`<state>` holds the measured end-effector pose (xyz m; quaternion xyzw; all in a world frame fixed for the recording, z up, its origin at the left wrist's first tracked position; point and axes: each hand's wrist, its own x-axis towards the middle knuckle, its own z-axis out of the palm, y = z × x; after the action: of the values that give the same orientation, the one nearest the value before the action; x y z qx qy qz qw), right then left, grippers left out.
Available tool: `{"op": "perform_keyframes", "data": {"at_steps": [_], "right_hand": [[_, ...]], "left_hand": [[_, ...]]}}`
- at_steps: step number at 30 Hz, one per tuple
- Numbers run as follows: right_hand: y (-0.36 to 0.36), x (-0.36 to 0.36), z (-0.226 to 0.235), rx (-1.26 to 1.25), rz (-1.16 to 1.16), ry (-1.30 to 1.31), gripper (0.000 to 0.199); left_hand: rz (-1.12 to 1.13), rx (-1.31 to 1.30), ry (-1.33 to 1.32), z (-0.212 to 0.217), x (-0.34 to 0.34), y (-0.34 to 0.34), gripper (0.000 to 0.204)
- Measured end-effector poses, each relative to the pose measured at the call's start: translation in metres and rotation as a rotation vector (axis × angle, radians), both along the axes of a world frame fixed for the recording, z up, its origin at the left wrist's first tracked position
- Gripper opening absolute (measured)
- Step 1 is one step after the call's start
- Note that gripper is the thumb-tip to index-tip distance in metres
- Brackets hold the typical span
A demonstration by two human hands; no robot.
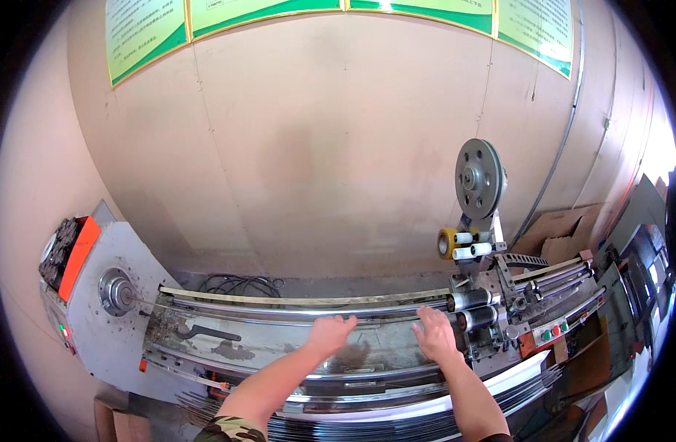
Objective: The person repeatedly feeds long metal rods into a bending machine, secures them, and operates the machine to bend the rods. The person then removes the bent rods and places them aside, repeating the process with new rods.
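Both hands lie open, fingers apart, clamped on nothing: the left hand [329,335] and right hand [435,335] press the shiny metal rod [279,310]. It runs along the machine bed's [235,346] far edge toward the rollers [474,308].

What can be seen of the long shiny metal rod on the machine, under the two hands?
The long shiny metal rod looks like polished steel, thin and round. It lies level along the machine bed, from the grey left housing to the rollers at right. The left hand and right hand rest their fingertips on it.
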<state>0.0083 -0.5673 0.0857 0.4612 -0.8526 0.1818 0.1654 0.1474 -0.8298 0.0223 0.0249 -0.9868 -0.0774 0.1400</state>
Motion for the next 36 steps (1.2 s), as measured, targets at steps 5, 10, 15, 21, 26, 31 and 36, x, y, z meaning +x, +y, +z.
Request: {"op": "perform_keyframes", "data": {"at_steps": [5,10,15,21,26,31,36], "right_hand": [[-0.025,0.021,-0.004,0.026,-0.018,0.014,0.035],[-0.043,0.033,-0.002,0.045,-0.03,0.007,0.032],[-0.056,0.044,-0.008,0.024,-0.031,0.018,0.031],[-0.065,0.055,-0.009,0.076,-0.08,0.025,0.03],[-0.093,0.069,-0.015,0.081,-0.092,-0.005,0.031],[-0.111,0.082,-0.019,0.115,-0.124,-0.046,0.035],[-0.134,0.093,-0.024,0.166,-0.102,-0.066,0.037]], "left_hand": [[-0.015,0.029,-0.063,-0.006,0.036,-0.047,0.027],[-0.008,0.017,-0.147,-0.003,0.072,-0.091,0.028],[-0.007,-0.031,-0.183,-0.007,0.104,-0.131,0.03],[-0.033,-0.094,-0.114,-0.017,0.136,-0.18,0.033],[0.0,-0.11,-0.126,-0.038,0.17,-0.227,0.029],[0.029,-0.081,-0.103,-0.04,0.194,-0.261,0.027],[0.099,-0.092,-0.132,-0.045,0.214,-0.29,0.026]]}}
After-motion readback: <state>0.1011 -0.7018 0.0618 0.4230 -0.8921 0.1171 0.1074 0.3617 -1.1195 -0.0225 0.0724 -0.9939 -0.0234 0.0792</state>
